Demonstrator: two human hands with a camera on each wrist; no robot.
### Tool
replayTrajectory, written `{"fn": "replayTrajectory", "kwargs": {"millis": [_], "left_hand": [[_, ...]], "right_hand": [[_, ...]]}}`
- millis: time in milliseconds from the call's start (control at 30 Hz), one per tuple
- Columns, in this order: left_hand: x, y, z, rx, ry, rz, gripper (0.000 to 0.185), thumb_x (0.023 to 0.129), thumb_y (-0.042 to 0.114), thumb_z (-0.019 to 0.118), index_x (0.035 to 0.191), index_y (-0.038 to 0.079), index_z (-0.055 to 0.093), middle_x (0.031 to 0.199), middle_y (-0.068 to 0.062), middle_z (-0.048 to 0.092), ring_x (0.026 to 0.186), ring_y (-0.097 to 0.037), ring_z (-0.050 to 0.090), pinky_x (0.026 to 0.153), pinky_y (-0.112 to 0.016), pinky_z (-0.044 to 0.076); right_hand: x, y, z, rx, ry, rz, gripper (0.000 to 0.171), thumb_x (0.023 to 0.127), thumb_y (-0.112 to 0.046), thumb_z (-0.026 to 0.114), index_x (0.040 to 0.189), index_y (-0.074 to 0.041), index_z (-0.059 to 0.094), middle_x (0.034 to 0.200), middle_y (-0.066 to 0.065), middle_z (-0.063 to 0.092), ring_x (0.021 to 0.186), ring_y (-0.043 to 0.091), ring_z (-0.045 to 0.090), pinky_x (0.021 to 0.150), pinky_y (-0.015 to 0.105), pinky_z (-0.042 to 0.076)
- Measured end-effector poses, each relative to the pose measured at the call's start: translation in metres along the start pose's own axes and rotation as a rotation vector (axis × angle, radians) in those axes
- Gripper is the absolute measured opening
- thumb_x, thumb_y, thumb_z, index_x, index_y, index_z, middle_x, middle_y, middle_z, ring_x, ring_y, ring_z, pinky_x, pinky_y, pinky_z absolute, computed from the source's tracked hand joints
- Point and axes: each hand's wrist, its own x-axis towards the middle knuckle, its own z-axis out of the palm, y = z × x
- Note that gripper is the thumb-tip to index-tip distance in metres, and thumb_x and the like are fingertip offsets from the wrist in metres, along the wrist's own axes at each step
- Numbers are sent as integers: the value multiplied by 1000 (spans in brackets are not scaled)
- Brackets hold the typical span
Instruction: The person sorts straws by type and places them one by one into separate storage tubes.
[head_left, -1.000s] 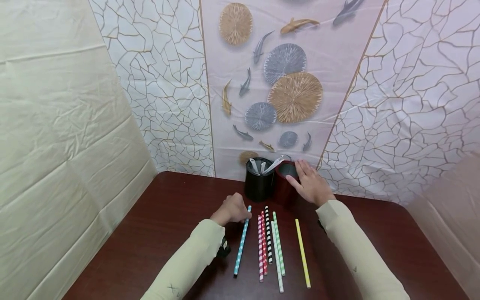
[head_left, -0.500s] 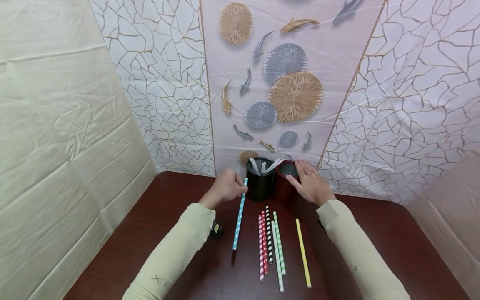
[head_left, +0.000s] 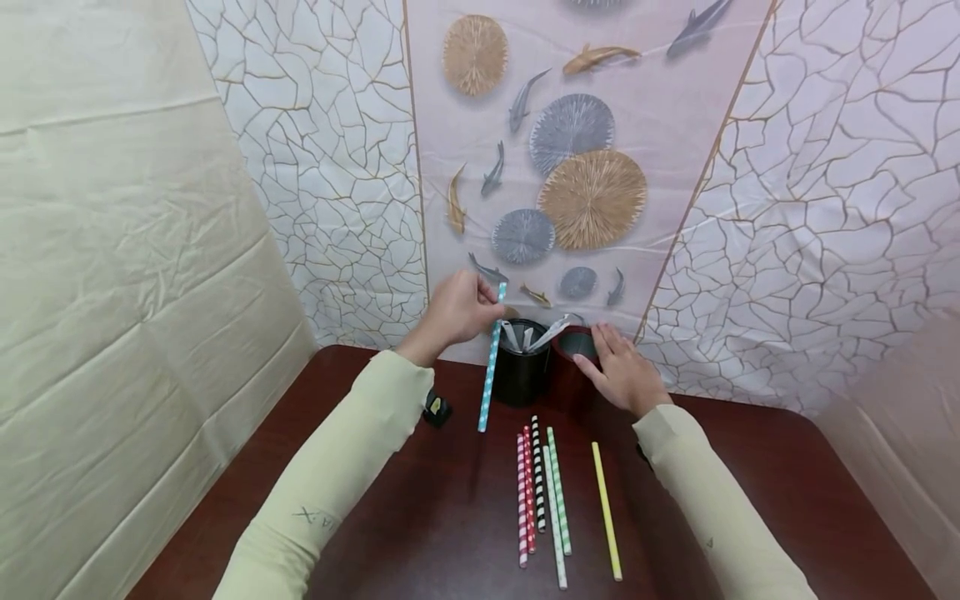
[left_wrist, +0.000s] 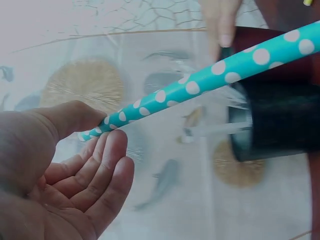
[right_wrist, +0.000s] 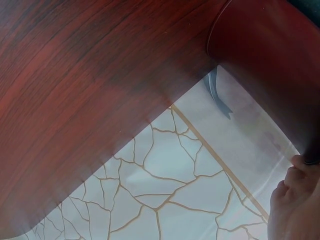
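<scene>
My left hand [head_left: 460,310] pinches a blue paper straw with white dots [head_left: 491,367] near its top end, between thumb and fingertips. The straw hangs almost upright, raised off the table, just left of a black cup [head_left: 521,375]. In the left wrist view the same dotted straw [left_wrist: 192,87] crosses in front of the black cup [left_wrist: 285,120]. White wrapped sticks [head_left: 551,332] poke out of that cup. Beside it stands a dark red cup [head_left: 567,377]; its inside looks dark. My right hand [head_left: 626,371] rests against this cup's right rim with its fingers extended.
On the dark wood table [head_left: 375,517] lie several straws: a pink striped one [head_left: 522,508], a red dotted one [head_left: 529,500], a black striped one [head_left: 537,475], a pale one [head_left: 556,525], a green striped one [head_left: 558,492] and a yellow one [head_left: 607,512]. A patterned cloth [head_left: 352,167] hangs behind.
My left hand has picked the blue dotted straw up from the table and raised it up to the black cup's left side. The right hand stays at the red cup.
</scene>
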Motion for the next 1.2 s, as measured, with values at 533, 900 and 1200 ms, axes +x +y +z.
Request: {"fn": "replayTrajectory", "kwargs": {"millis": [533, 900, 1200], "left_hand": [[33, 66, -14, -117, 277, 168, 14, 98, 19, 76, 99, 5, 75, 93, -6, 80, 85, -16, 76, 90, -29, 57], [37, 83, 8, -218, 359, 235, 18, 100, 21, 75, 106, 4, 74, 99, -8, 80, 88, -17, 76, 83, -22, 58], [38, 75, 33, -197, 360, 244, 17, 100, 22, 75, 107, 6, 75, 102, -6, 82, 91, -14, 78, 84, -22, 61]], "right_hand": [[0, 2, 2, 3, 7, -1, 89, 110, -65, 28, 167, 2, 18, 176, 25, 15, 164, 42, 16, 132, 59, 19], [-1, 2, 4, 0, 12, 15, 90, 109, -67, 28, 168, 0, 19, 176, 24, 17, 164, 41, 18, 131, 59, 23], [-1, 0, 2, 6, 13, 25, 91, 108, -69, 28, 168, 0, 19, 176, 24, 17, 164, 42, 19, 129, 61, 26]]}}
